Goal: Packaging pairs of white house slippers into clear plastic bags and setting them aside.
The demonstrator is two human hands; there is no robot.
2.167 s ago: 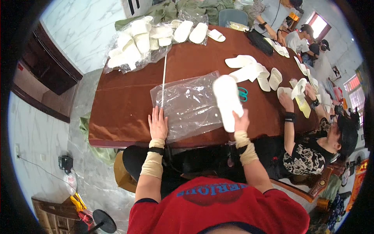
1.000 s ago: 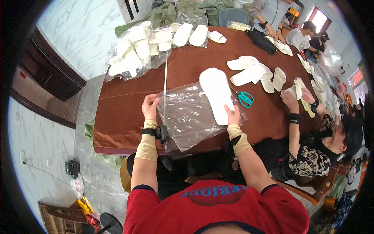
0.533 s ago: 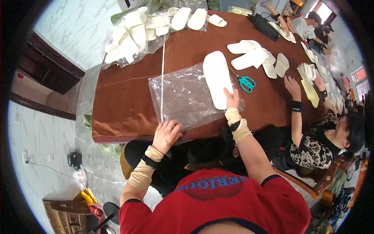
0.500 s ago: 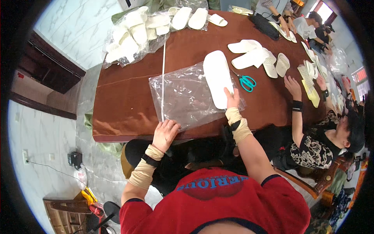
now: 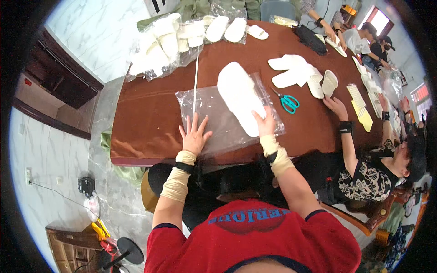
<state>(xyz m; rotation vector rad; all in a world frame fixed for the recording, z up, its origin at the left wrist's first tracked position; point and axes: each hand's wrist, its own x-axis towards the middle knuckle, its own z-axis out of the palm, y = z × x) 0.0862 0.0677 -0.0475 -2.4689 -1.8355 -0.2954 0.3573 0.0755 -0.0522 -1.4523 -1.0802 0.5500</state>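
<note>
My right hand (image 5: 266, 122) grips the near end of a white slipper (image 5: 240, 98), thumb on top. The slipper is tilted, its far end toward the upper left, above a clear plastic bag (image 5: 211, 109) spread on the table. My left hand (image 5: 195, 134) lies with fingers spread on the bag's near left part and holds nothing. Just right of the slipper, teal-handled scissors (image 5: 289, 103) rest on the brown cloth. Whether the slipper touches the bag I cannot tell.
Several bagged slippers (image 5: 159, 45) are heaped at the far left of the brown table (image 5: 141, 123). Loose white slippers (image 5: 291, 70) lie beyond the scissors. A co-worker's hand (image 5: 336, 108) at the right touches a slipper (image 5: 329, 83). A white strip (image 5: 196, 82) crosses the cloth.
The slipper has swung left at its far end, over the middle of the bag. My left hand has moved from the bag's near edge farther onto it and spread its fingers.
</note>
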